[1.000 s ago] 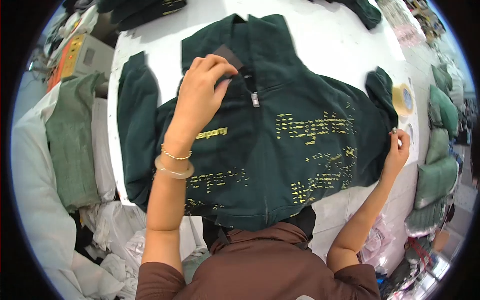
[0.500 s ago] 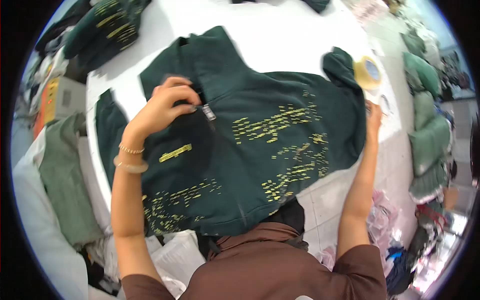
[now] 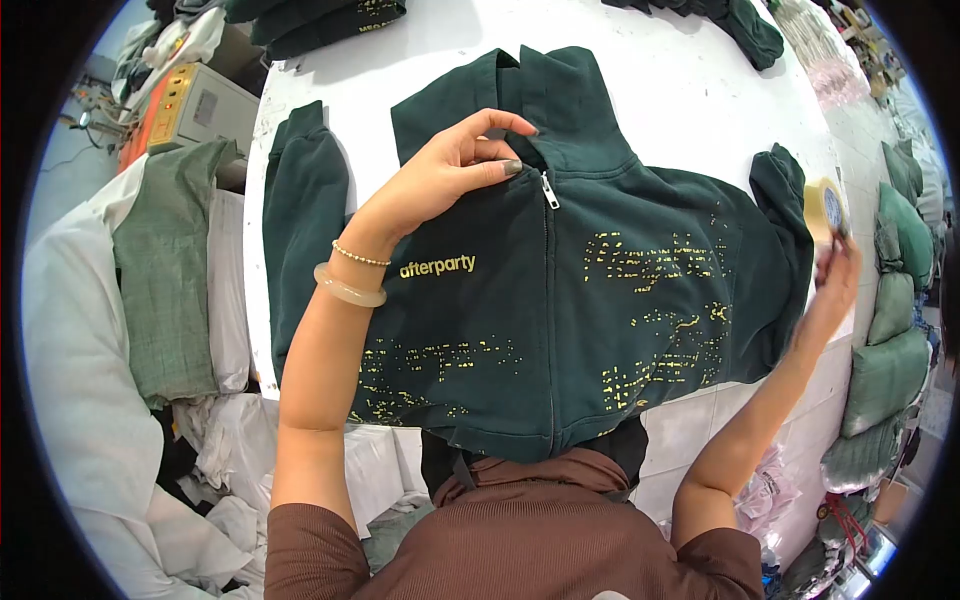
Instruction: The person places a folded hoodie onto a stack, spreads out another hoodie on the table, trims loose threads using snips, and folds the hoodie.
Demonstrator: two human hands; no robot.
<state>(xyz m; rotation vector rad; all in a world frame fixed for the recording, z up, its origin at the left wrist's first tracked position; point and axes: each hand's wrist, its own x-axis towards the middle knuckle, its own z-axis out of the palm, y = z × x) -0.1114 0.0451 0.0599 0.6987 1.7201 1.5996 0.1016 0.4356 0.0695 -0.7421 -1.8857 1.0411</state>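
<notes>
A dark green zip hoodie (image 3: 480, 300) lies front up on the white table (image 3: 420, 30), with its hood away from me and yellow print on both sides. My left hand (image 3: 450, 170) is at the neck opening, its thumb and fingers curled on the collar edge just left of the zip pull (image 3: 549, 192). Beside the right sleeve, my right hand (image 3: 838, 272) is at the table's right edge, fingers bent near a roll of yellowish tape (image 3: 824, 210). What its fingertips touch is hard to make out.
Folded dark garments (image 3: 330, 25) are stacked at the back left, and another dark garment (image 3: 735, 28) lies at the back right. An orange and white machine (image 3: 190, 105) stands left of the table. Green sacks (image 3: 885, 370) line the floor on the right.
The dark piece between my left fingers a second ago no longer shows; that hand stays at the collar. My right hand has moved up from the sleeve edge toward the tape. The camera view has shifted.
</notes>
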